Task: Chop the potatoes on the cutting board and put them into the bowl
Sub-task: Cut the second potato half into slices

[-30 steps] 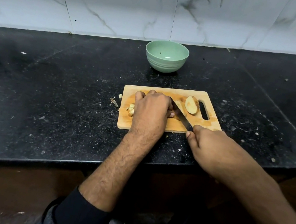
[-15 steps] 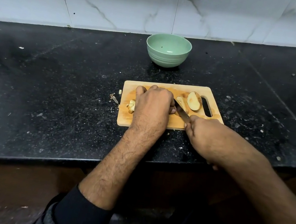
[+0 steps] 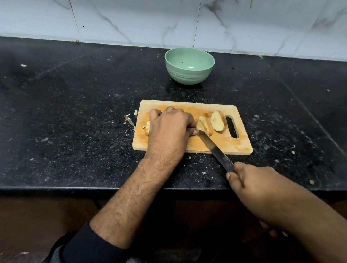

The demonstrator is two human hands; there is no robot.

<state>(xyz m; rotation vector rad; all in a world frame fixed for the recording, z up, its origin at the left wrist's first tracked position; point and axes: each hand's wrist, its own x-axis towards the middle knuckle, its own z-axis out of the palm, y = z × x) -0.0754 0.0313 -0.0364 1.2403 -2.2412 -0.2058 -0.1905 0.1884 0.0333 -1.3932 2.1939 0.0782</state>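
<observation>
Left hand (image 3: 169,128) curled over potato pieces (image 3: 204,126) on rectangular wooden cutting board (image 3: 237,145). Right hand (image 3: 251,181) gripping steel-bladed knife (image 3: 215,150), tip at the pieces. Pale green ceramic bowl (image 3: 188,66) beyond, far side.

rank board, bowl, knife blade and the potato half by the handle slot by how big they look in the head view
1. board
2. bowl, though farther from the camera
3. knife blade
4. potato half
</observation>
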